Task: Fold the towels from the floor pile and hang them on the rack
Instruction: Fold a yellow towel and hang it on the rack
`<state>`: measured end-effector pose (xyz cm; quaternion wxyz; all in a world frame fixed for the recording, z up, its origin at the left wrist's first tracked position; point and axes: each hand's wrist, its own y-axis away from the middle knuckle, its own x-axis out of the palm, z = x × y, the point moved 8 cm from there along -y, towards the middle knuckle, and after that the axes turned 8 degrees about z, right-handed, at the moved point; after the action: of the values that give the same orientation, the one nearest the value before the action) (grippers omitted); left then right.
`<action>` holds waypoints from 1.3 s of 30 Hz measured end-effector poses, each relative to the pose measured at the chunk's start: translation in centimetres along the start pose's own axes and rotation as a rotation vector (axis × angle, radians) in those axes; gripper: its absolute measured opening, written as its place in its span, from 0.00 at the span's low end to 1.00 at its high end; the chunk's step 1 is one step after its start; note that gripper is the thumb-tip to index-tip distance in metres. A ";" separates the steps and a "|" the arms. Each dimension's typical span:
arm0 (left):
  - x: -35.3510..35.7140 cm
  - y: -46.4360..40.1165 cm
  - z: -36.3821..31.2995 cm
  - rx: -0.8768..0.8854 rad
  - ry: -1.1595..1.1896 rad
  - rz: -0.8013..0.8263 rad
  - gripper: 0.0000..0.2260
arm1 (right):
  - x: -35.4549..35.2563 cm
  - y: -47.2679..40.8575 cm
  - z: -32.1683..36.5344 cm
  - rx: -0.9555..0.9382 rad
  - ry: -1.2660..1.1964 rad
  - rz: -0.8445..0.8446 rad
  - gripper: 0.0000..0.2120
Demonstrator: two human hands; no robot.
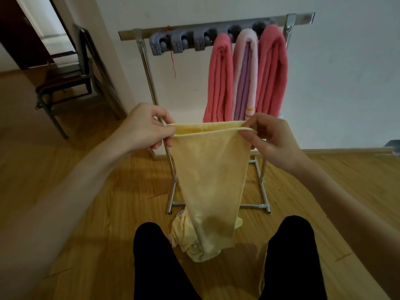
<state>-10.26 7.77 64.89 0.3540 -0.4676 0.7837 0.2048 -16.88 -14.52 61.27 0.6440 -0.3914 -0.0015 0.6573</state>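
- Centre of the frame: the yellow towel hangs doubled over, its two hemmed top edges running side by side between the hands, its tail tapering down toward the floor.
- Left hand pinches the left end of those edges between thumb and fingers; right hand pinches the right end the same way, fingers curled onto the hem.
- Upper right: three folded towels already up on the rack — a coral towel, a pink-and-purple towel, and a second coral towel, packed close, touching side to side.
- Upper middle: the grey clips on the left part of the bar sit free, so there looks to be room for more.
- Lower centre: a small yellow heap, the floor pile, lies between the dark trouser legs, and the held towel's tail drops onto or just in front of it; I cannot tell which.
- My read: roughly past halfway, this towel mid-fold, at least one more waiting.
- Room to move: open wooden floor left and right; the rack's upright post stands just behind the left hand, worth minding on the lift.
- Far upper left, a dark chair stands well apart by the doorway.
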 end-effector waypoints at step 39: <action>7.6 2.6 -4.6 0.849 -0.510 0.246 0.06 | 1.7 -1.1 -2.4 0.115 0.149 0.024 0.05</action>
<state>-16.56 1.56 62.29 0.6661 -0.1220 0.7356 0.0163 -14.52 -14.13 59.29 0.6557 -0.4015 0.0889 0.6332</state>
